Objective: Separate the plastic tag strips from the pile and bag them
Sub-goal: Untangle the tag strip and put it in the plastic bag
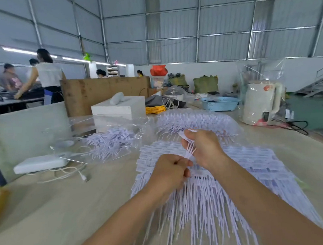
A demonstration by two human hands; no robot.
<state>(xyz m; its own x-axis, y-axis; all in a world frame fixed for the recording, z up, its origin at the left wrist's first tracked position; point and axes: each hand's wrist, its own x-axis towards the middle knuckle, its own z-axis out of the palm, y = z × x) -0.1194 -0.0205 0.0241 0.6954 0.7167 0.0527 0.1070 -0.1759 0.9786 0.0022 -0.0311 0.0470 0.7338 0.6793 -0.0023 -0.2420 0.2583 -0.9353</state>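
Factory packing hall: corrugated metal walls (217, 24) on steel framing, workers (48, 72) standing at a long bench (13, 102), tag strips (207, 176) heaped on table (67, 204)

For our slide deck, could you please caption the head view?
Left hand and right hand pull a few tag strips from the pile.

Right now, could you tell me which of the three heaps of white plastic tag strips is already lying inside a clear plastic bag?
The loose, jumbled heap of white plastic tag strips at left, inside the clear plastic bag; the other two heaps are neat joined rows.
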